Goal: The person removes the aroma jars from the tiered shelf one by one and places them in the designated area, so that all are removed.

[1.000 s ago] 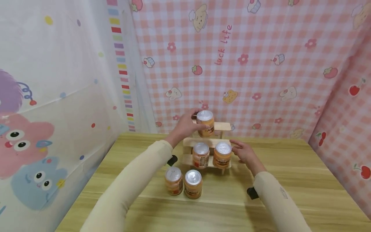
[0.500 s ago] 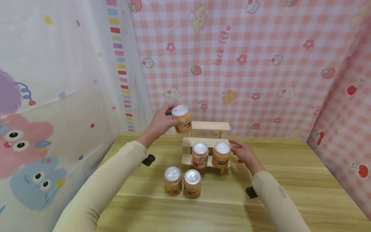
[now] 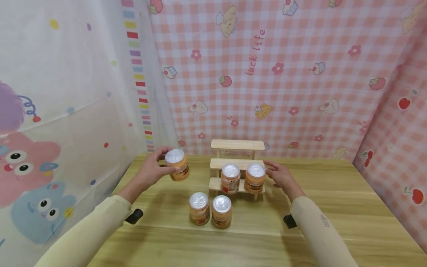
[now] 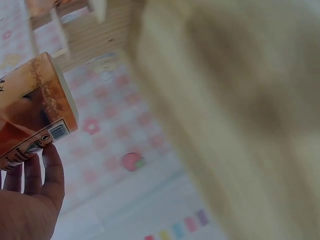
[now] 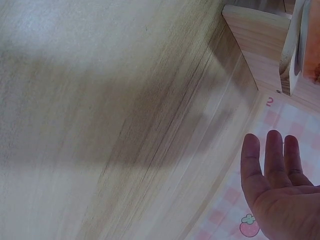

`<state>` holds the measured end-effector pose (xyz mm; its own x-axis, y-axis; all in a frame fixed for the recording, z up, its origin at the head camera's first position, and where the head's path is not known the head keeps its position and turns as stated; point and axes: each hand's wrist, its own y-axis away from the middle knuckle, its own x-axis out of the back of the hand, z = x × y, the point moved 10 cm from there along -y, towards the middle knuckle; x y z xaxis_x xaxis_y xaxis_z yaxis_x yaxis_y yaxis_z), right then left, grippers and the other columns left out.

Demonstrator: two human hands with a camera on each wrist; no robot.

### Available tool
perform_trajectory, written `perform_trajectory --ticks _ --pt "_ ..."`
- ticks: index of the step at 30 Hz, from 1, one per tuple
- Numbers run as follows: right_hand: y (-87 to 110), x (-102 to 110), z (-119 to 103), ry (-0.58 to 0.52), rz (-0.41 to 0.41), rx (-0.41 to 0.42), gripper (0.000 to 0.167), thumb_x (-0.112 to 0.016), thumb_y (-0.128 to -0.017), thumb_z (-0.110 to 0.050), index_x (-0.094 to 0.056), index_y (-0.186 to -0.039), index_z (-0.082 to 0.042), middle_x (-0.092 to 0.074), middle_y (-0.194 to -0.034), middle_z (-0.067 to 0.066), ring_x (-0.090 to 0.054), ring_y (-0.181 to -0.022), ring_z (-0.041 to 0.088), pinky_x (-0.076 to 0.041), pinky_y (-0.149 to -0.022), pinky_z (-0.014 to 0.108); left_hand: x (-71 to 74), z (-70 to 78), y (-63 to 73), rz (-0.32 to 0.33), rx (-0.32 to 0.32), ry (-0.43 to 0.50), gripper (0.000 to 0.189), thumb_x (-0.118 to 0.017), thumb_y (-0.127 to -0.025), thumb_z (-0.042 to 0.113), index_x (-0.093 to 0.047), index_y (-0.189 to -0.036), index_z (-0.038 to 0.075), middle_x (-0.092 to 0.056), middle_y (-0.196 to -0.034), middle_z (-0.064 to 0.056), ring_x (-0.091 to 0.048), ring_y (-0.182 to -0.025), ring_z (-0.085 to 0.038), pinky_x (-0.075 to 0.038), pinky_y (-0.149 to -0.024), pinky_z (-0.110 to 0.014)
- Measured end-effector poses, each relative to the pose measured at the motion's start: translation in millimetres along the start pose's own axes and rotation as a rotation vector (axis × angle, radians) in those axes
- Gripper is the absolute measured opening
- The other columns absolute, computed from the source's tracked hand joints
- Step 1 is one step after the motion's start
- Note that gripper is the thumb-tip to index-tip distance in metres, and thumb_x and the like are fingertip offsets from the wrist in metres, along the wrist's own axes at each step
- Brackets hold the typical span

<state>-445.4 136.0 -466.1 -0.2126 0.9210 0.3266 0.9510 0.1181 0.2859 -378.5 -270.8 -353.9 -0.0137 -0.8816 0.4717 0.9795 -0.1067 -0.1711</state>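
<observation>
My left hand (image 3: 149, 171) grips an orange-labelled can (image 3: 179, 170) with a silver lid, left of a small three-tier wooden shelf (image 3: 237, 145). The left wrist view shows that can's printed side and barcode (image 4: 59, 131), with fingertips against it. Beside the shelf's right end is my right hand (image 3: 281, 177), its fingers loosely extended and holding nothing. Two similar cans stand on the lowest tier, a left one (image 3: 230, 183) and a right one (image 3: 255, 182). The middle and top tiers carry no cans.
In front of the shelf, two more cans stand side by side on the wooden table (image 3: 320, 230), a left one (image 3: 199, 212) and a right one (image 3: 221, 215). A pink checked cloth (image 3: 293, 89) hangs behind, and a white patterned sheet (image 3: 90, 111) is at left.
The left hand has carried its can from in front of the top tier leftward, then down to the shelf's left. The right hand has stayed by the shelf's right end.
</observation>
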Motion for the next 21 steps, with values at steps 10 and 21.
perform_trajectory --ticks 10,21 --pt "1.2 1 3 0.019 0.003 0.0 0.051 -0.045 -0.105 -0.018 -0.035 -0.155 -0.015 -0.033 -0.154 0.025 -0.036 -0.136 0.047 -0.038 -0.102 0.063 -20.6 -58.2 56.8 -0.029 0.079 0.042 0.072 -0.086 -0.078 0.015 -0.049 -0.138 0.002 -0.056 -0.125 -0.017 -0.056 -0.113 -0.035 -0.054 -0.084 -0.034" --pt "1.2 -2 -1 0.018 -0.017 -0.003 0.052 -0.045 -0.106 -0.02 -0.032 -0.156 -0.015 -0.032 -0.155 0.024 -0.033 -0.138 0.047 -0.036 -0.104 0.063 -37.8 -73.2 75.0 -0.035 0.078 0.085 0.074 -0.088 -0.074 0.007 -0.049 -0.136 -0.004 -0.058 -0.125 -0.02 -0.059 -0.109 -0.035 -0.053 -0.086 -0.033"
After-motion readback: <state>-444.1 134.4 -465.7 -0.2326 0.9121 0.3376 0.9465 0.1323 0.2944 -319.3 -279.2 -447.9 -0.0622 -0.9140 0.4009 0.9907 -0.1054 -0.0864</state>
